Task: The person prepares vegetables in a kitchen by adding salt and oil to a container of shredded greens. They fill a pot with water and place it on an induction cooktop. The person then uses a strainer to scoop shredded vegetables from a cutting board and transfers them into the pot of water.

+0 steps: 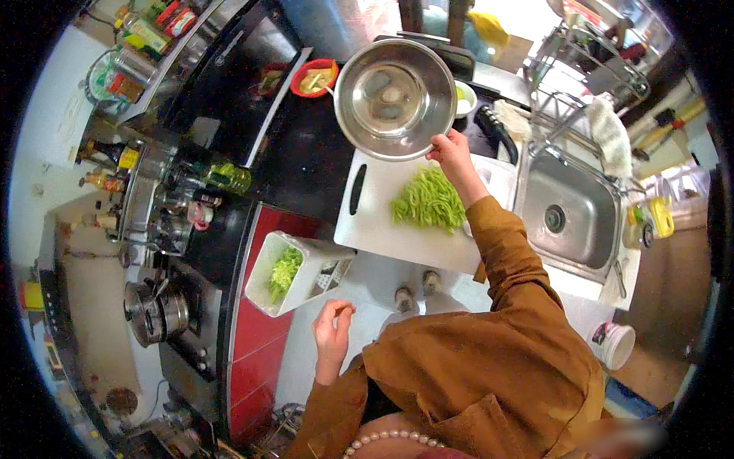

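My right hand (450, 152) grips the rim of a wide stainless steel bowl (367, 117) over the back of the counter. The bowl shows bare metal inside. Partly under my forearm, a heap of shredded green vegetable (427, 201) lies on a white cutting board (373, 229) with a dark handle slot. My left hand (332, 333) hangs empty in front of me, fingers loosely curled and apart from the thumb. Beside it stands a white bin (307, 292) with a liner and green vegetable scraps (285, 272) inside.
Right of the board is a steel sink (573, 229), with a dish rack (596, 63) behind it. A red basket (295, 86) and a white bowl (467, 97) flank the steel bowl. Bottles (226, 177) and a steel pot (166, 312) stand to the left.
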Available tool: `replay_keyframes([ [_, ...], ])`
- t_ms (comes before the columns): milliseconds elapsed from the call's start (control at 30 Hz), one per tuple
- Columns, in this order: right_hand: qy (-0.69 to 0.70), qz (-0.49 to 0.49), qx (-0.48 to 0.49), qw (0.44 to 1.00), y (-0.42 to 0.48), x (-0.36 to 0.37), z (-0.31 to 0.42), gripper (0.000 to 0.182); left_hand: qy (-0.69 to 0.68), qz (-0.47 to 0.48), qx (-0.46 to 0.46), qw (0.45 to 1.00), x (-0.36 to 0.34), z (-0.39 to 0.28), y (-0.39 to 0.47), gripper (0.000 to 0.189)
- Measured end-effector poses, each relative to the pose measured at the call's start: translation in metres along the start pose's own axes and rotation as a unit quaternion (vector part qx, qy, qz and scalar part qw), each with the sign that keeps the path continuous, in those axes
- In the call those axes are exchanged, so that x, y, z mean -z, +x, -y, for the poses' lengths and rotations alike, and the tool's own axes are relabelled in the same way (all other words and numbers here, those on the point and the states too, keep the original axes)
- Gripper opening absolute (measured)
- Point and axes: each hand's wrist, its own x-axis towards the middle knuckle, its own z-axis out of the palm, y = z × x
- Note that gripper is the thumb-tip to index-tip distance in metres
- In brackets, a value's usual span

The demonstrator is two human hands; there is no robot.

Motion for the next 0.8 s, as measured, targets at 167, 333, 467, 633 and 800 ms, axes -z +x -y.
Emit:
replay_keyframes([
  [167, -0.024, -0.024, 0.080, 0.996, -0.089, 0.019, 0.046, 0.016, -0.033, 0.062, -0.064, 0.995, -0.001, 0.005, 0.012, 0.007],
  [333, -0.052, -0.091, 0.109, 0.988, -0.178, 0.049, 0.077, 0.016, -0.065, 0.159, -0.117, 0.978, -0.019, 0.014, 0.019, 0.008],
  [467, -0.079, -0.135, 0.115, 0.981, -0.234, 0.069, 0.092, 0.017, -0.051, 0.218, -0.181, 0.958, -0.035, 0.006, 0.021, 0.007],
  [633, -0.021, -0.198, 0.083, 0.976, -0.263, 0.101, 0.085, 0.010, -0.055, 0.254, -0.192, 0.947, -0.056, -0.011, 0.021, 0.007],
  [800, 0.087, -0.213, -0.112, 0.967, -0.275, 0.130, 0.041, 0.003, -0.056, 0.229, -0.198, 0.951, -0.079, -0.027, 0.020, 0.008],
])
